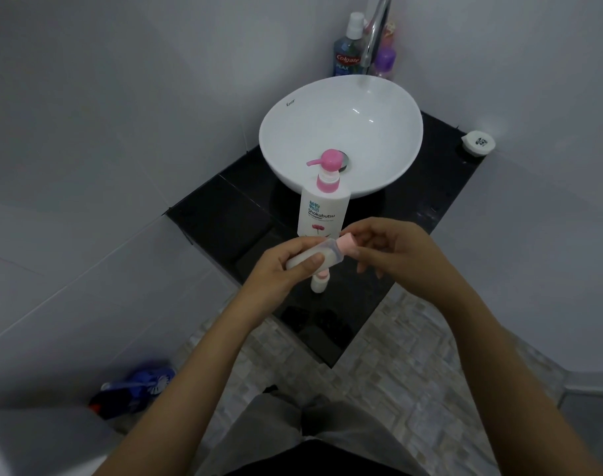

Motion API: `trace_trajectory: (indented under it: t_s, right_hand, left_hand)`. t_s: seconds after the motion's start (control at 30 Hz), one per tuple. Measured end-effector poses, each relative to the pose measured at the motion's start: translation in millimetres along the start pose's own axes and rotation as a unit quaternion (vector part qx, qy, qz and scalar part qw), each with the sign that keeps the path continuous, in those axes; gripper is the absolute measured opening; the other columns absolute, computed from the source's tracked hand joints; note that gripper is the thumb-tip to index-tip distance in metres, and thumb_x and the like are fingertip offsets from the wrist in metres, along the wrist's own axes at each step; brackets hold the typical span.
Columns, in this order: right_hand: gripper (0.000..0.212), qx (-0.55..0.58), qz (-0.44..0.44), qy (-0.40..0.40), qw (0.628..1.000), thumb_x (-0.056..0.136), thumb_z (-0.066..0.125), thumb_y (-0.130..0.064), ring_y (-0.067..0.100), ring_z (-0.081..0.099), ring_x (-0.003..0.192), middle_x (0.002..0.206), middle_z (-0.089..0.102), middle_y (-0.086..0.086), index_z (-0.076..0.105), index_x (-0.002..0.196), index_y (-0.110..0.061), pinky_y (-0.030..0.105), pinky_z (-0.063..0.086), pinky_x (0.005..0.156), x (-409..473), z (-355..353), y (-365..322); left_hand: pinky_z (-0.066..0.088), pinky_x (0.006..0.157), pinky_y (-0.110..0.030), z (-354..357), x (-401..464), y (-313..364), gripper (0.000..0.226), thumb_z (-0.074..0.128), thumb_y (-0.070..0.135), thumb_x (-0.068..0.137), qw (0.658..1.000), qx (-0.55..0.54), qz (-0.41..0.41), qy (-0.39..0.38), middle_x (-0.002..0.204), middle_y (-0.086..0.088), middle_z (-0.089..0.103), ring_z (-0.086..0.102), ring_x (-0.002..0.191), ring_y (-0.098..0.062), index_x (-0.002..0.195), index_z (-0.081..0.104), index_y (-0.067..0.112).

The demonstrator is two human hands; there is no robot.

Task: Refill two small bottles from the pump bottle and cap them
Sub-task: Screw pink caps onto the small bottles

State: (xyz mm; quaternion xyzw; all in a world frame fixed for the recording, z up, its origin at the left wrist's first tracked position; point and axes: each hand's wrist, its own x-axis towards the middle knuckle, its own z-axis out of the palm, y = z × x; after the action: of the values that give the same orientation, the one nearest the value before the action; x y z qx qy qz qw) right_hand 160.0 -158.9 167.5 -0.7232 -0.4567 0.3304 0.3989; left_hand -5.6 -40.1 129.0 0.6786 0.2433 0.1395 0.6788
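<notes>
Gripping a small bottle (pixel 313 257) sideways over the counter's (pixel 441 201) near edge, the left hand (pixel 279 273) clamps its body while the right hand (pixel 392 250) pinches the pink cap (pixel 347 246). Capping or uncapping, I can't tell. Pump bottle (pixel 322 211) stands just beyond; second bottle (pixel 319 283) below.
</notes>
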Motion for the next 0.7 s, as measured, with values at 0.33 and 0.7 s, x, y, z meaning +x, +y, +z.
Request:
trace_trajectory:
  t_s: [0.33,0.7]
  right_hand:
    - [0.017,0.032,0.009,0.077,0.996,0.088,0.061,-0.032,0.012,0.056,0.042,0.061,0.067,0.004,0.067,0.094,-0.017,0.017,0.047,0.043,0.0,16.7,5.7]
    - [0.016,0.065,0.009,0.064,0.996,0.092,0.059,-0.023,0.007,0.052,0.041,0.056,0.063,-0.003,0.066,0.1,-0.011,0.018,0.046,0.042,-1.5,17.9,5.4]
  left_hand:
    - [0.047,0.074,-0.004,-0.8,1.9,1.1,0.027,0.057,0.013,0.091,1.0,0.014,0.011,0.014,0.108,0.011,0.063,0.06,0.093,0.013,0.117,0.061,0.019]
    - [0.048,0.075,-0.007,-3.3,4.7,4.6,0.024,0.06,0.016,0.088,1.0,-0.006,0.004,0.004,0.106,0.012,0.066,0.061,0.094,0.011,0.107,0.065,0.029]
